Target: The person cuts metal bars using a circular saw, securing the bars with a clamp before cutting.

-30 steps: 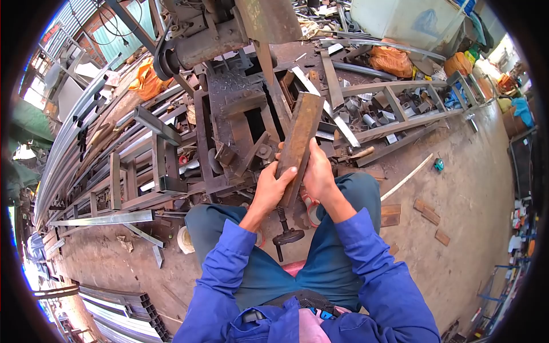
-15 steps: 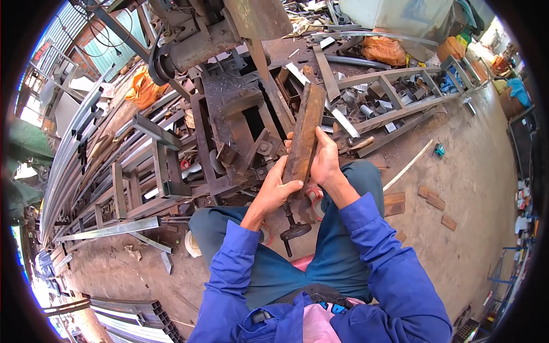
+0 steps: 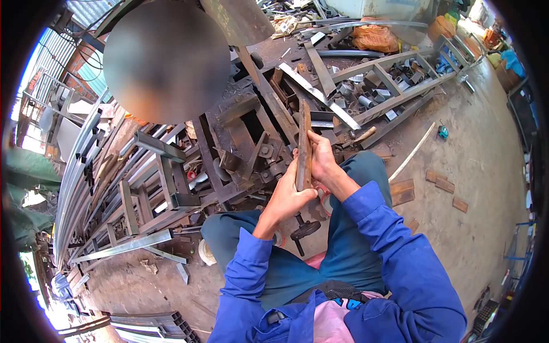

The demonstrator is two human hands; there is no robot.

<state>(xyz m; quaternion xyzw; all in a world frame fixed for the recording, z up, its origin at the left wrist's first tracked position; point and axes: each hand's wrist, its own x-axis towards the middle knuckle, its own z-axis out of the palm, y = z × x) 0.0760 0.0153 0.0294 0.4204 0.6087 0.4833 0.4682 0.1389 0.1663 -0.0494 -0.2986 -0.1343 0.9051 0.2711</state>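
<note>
A rusty-brown flat bar (image 3: 303,137) stands nearly edge-on above my lap, held in both hands. My left hand (image 3: 287,197) closes on its lower end, with the thumb across the near end. My right hand (image 3: 321,157) grips its right side, fingers partly hidden behind it. Just beyond the hands is a dark, greasy machine bed (image 3: 243,108) with bolts and steel plates. Below my wrists, a round black handwheel (image 3: 305,230) on a threaded shaft sits between my knees.
Long steel profiles (image 3: 80,166) and welded frames (image 3: 166,177) lie at left. A ladder-like steel frame (image 3: 380,71) surrounds metal offcuts at upper right. Wooden pieces (image 3: 403,191), a pale stick (image 3: 413,151) and a small teal object (image 3: 442,132) lie on the right floor. A blurred disc covers the upper left.
The bar has been turned from showing its broad face to nearly edge-on, still in both hands. The view has shifted slightly, and a blurred disc now covers part of the machine.
</note>
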